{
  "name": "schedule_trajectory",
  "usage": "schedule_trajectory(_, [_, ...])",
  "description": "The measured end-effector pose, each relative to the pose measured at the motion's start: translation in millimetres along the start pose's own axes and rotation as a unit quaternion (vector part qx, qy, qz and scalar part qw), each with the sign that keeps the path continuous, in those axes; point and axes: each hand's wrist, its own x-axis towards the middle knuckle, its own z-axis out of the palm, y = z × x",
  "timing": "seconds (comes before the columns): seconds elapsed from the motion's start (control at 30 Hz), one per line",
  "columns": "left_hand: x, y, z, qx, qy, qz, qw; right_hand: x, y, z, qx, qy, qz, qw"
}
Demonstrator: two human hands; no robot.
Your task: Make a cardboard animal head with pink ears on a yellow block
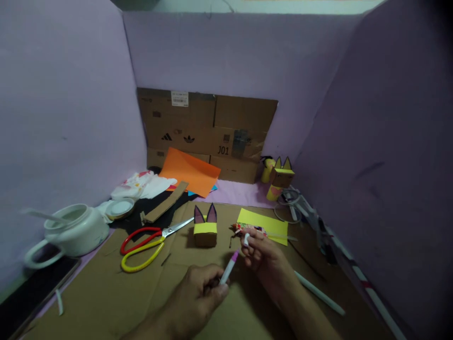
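Low in the middle, my left hand (198, 290) is closed around a white marker (227, 273), its pink end pointing up and to the right. My right hand (265, 259) pinches a small white cap (246, 239) just above that pink end; cap and marker are apart. Beyond my left hand stands a small cardboard box (205, 240) with a yellow band and two pointed purple-and-black ears. Behind my right hand's fingers lies a flower-patterned item (253, 228), partly hidden, beside a yellow paper sheet (262, 218).
Red-and-yellow scissors (154, 241) lie open at the left, near a white pot (78, 226) and a cardboard strip (167, 203). Orange paper (191, 172) rests at the back. An eared cardboard figure (281, 177) stands back right. A white stick (320, 293) lies by my right forearm.
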Motion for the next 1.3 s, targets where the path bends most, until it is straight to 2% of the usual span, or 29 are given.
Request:
schedule_trajectory(0.23, [0.0,6.7,-2.9,-0.024,-0.009,0.001,1.000,-6.9,6.3,9.1,0.072,-0.006,0.018,0.997])
schedule_trajectory(0.5, [1.4,2.7,-5.4,-0.013,0.014,0.010,1.000,-8.2,8.6,9.0,0.084,0.002,0.002,0.996])
schedule_trajectory(0.73, [0.5,6.7,-3.3,-0.003,-0.011,0.000,1.000,-7.9,7.7,10.0,0.106,0.014,-0.007,0.994])
schedule_trajectory(1.3, [1.1,6.7,-4.9,0.002,-0.004,-0.013,1.000,-11.8,10.4,13.7,0.089,0.010,0.000,0.996])
